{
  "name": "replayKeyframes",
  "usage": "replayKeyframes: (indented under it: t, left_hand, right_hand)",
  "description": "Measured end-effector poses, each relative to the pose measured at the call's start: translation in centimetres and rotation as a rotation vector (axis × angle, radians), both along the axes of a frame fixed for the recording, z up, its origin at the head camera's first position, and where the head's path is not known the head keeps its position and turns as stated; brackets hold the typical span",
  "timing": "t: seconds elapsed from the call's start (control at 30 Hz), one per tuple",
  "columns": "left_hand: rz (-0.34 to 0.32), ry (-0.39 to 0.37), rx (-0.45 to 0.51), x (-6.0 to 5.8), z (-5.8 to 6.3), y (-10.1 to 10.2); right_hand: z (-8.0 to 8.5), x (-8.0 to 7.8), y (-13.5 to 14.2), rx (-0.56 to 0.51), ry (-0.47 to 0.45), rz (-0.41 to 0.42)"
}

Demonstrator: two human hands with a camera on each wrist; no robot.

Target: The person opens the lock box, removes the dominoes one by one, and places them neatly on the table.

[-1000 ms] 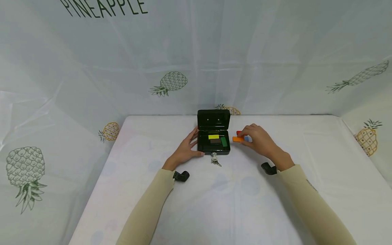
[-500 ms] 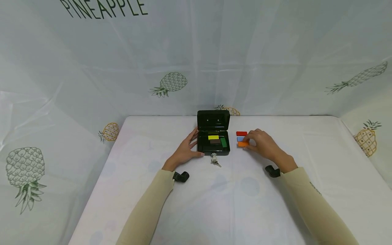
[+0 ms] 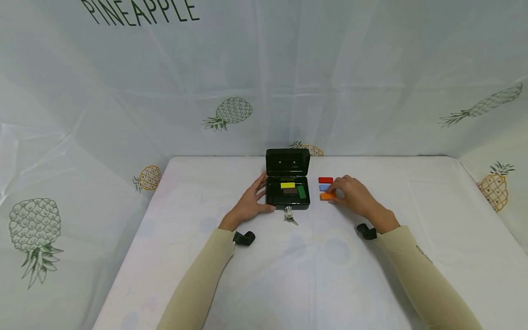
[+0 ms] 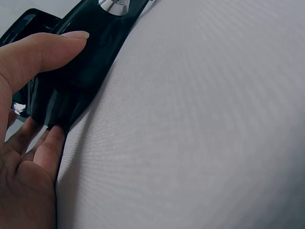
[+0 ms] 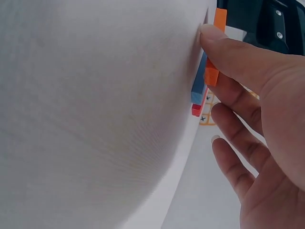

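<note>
A small black cash box stands on the table with its lid raised. Inside lie a yellow block, a dark brown block and a green block. At the box's front left corner my left hand rests, thumb against the front and fingers spread along the left side. To the right of the box, my right hand pinches an orange block between thumb and index finger. Beyond it, a blue block and a red block form a row with it.
Keys hang from the lock at the front of the box. The white table meets a pineapple-printed sheet at the back. Dark cameras are worn at both wrists.
My right hand has moved right and nearer to me with the orange block, from beside the box to the near end of the row. My left hand has stayed at the box.
</note>
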State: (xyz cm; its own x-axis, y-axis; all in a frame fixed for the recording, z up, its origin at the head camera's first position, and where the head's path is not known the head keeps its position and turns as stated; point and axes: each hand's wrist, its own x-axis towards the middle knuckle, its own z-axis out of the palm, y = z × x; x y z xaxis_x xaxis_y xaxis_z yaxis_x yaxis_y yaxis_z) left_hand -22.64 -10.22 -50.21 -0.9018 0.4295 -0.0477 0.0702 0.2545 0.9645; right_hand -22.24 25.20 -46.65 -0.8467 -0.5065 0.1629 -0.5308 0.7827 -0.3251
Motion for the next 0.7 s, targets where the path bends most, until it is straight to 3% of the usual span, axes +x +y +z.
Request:
replayKeyframes:
  t: [0.47,0.7]
  left_hand:
    - [-0.001,0.004,-0.007,0.0,0.13,0.09]
    - [0.0,0.009,-0.01,-0.07,0.01,0.02]
  right_hand:
    - [-0.11,0.09,-0.07,-0.003,0.006,-0.023]
    - [0.35,0.01,-0.5,-0.035,0.065,-0.01]
